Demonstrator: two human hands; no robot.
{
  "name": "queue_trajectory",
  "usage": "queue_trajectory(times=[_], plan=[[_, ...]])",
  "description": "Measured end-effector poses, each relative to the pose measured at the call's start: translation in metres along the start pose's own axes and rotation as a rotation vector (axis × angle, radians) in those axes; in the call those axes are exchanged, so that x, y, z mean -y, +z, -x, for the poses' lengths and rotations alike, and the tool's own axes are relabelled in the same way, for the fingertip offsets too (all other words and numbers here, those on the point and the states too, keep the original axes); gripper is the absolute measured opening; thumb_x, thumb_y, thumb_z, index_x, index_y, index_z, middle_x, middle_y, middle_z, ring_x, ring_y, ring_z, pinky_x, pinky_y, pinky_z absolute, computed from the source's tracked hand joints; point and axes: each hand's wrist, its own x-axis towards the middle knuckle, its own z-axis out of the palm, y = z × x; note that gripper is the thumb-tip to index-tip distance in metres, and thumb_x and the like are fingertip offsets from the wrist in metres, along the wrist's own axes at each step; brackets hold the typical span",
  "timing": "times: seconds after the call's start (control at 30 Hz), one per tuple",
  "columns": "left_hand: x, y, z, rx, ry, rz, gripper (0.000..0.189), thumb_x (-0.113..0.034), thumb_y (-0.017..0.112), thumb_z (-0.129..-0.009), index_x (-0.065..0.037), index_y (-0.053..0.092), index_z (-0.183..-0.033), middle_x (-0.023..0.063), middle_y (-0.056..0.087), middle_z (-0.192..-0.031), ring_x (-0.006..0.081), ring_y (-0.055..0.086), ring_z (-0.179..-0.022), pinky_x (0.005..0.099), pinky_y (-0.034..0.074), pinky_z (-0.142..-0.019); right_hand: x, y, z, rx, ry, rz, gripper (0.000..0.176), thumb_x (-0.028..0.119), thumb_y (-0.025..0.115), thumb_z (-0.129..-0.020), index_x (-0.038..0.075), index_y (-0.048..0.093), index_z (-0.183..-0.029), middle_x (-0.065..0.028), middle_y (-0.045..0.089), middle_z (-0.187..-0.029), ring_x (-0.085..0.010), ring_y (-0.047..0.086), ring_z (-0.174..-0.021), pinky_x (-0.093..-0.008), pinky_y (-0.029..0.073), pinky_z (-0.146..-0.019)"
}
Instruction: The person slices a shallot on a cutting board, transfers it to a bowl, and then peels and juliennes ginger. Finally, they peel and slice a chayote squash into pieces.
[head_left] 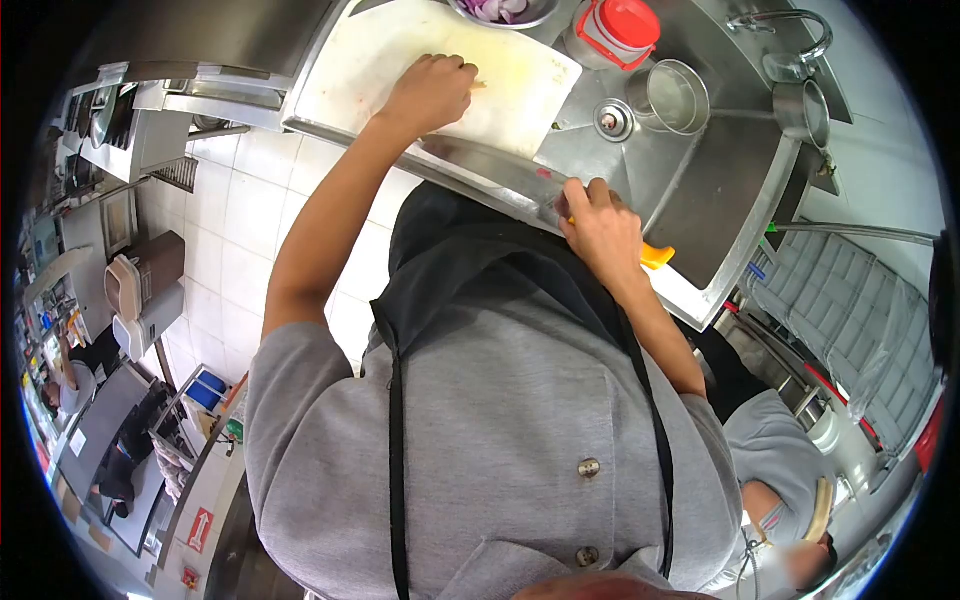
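My right hand (pixel 605 228) is wrapped round the yellow handle of a large knife (pixel 490 165). The wide blade points left along the near edge of a white cutting board (pixel 345 75). On the board rests my left hand (pixel 432 92), its fingers curled closed. A small tan piece (pixel 480 85) shows at its fingertips; what the fingers hold is hidden. Beyond the board stands a metal bowl (pixel 545 12) with cut purple onion (pixel 495 8), partly out of view.
The board lies over a steel sink (pixel 690 215). In the sink stand a container with a red lid (pixel 628 22) and a round metal container (pixel 678 98). A faucet (pixel 800 20) and a metal pot (pixel 800 112) are at the right. A person (pixel 780 450) is behind on the right.
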Motion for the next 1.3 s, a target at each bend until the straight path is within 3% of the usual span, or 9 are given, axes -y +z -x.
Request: queue_trajectory(times=[0.2,0.27,0.4,0.53,0.8,0.9,1.03,1.2,1.3], plan=[[0.027,-0.001,-0.008,-0.089,-0.084,0.195,0.024,-0.021,0.069,-0.087,-0.005,0.073,-0.104,0.0104,0.07,-0.097,0.0297,0.067,-0.087,0.0384,0.052,-0.08,0.002,-0.006,-0.003,0.036,0.025,-0.026,0.03,0.017,0.075,-0.076,0.011,0.054,-0.097,-0.0138,0.059,-0.085,-0.0317,0.068,-0.07,-0.0417,0.056,-0.054],[0.036,-0.005,-0.005,-0.322,-0.228,0.633,0.024,-0.02,0.073,-0.087,-0.003,0.073,-0.104,0.0055,0.068,-0.084,0.0181,0.063,-0.076,0.0301,0.049,-0.071,0.002,-0.007,-0.004,0.088,0.032,-0.132,0.025,0.016,0.074,-0.079,0.012,0.055,-0.095,-0.0124,0.061,-0.079,-0.0334,0.067,-0.07,-0.0445,0.054,-0.059],[0.035,-0.029,0.018,-0.304,-0.543,1.195,0.028,-0.016,0.074,-0.088,0.001,0.071,-0.11,0.0001,0.063,-0.079,0.0063,0.053,-0.071,0.0218,0.043,-0.066,-0.002,0.002,-0.014,0.168,-0.004,-0.27,0.016,0.018,0.067,-0.086,0.01,0.058,-0.096,-0.0165,0.066,-0.076,-0.0379,0.066,-0.073,-0.0487,0.053,-0.066],[0.022,-0.032,0.052,-0.561,-0.629,1.267,0.029,-0.009,0.071,-0.089,0.001,0.068,-0.116,0.0016,0.064,-0.079,0.0074,0.054,-0.07,0.0227,0.044,-0.066,0.002,0.004,-0.028,0.3,0.028,-0.386,0.017,0.021,0.06,-0.094,0.005,0.057,-0.096,-0.0226,0.066,-0.077,-0.0445,0.064,-0.079,-0.0539,0.048,-0.07],[-0.014,0.016,0.076,-0.535,-0.713,1.431,0.028,-0.007,0.071,-0.087,0.001,0.066,-0.114,0.0082,0.068,-0.085,0.0123,0.063,-0.076,0.0264,0.051,-0.069,-0.003,0.01,-0.037,0.414,0.255,-0.48,0.023,0.024,0.053,-0.098,0.003,0.058,-0.104,-0.0295,0.066,-0.087,-0.0509,0.062,-0.088,-0.0581,0.046,-0.08],[-0.026,0.036,0.07,-0.529,-0.65,0.781,0.023,-0.007,0.071,-0.086,0.002,0.069,-0.107,0.0136,0.069,-0.093,0.0176,0.067,-0.075,0.0282,0.053,-0.067,-0.006,0.011,-0.033,0.297,0.207,-0.471,0.02,0.019,0.056,-0.098,0.0,0.053,-0.092,-0.0266,0.062,-0.071,-0.049,0.061,-0.071,-0.0549,0.044,-0.065],[-0.034,0.032,0.073,-0.594,-0.723,0.655,0.017,-0.006,0.07,-0.086,0.0,0.072,-0.102,0.014,0.068,-0.096,0.0212,0.068,-0.075,0.0307,0.055,-0.068,0.0,0.002,-0.029,0.279,0.095,-0.286,0.018,0.018,0.054,-0.098,0.001,0.051,-0.094,-0.0255,0.063,-0.071,-0.0488,0.062,-0.072,-0.0574,0.045,-0.066],[-0.026,0.052,0.074,-0.734,-0.267,0.439,0.011,-0.002,0.07,-0.084,-0.002,0.073,-0.094,0.0111,0.067,-0.097,0.029,0.067,-0.085,0.036,0.055,-0.076,0.0,0.005,-0.03,0.319,0.048,-0.142,0.015,0.018,0.051,-0.099,0.003,0.048,-0.097,-0.025,0.064,-0.073,-0.0488,0.063,-0.073,-0.0588,0.047,-0.067],[-0.027,0.053,0.073,-0.691,-0.273,0.422,0.01,-0.001,0.069,-0.082,-0.001,0.071,-0.091,0.0116,0.067,-0.098,0.0315,0.065,-0.09,0.0375,0.054,-0.079,0.001,-0.005,-0.029,0.341,0.018,-0.068,0.014,0.017,0.049,-0.099,0.003,0.046,-0.097,-0.0245,0.064,-0.073,-0.0486,0.063,-0.073,-0.0584,0.049,-0.066]])
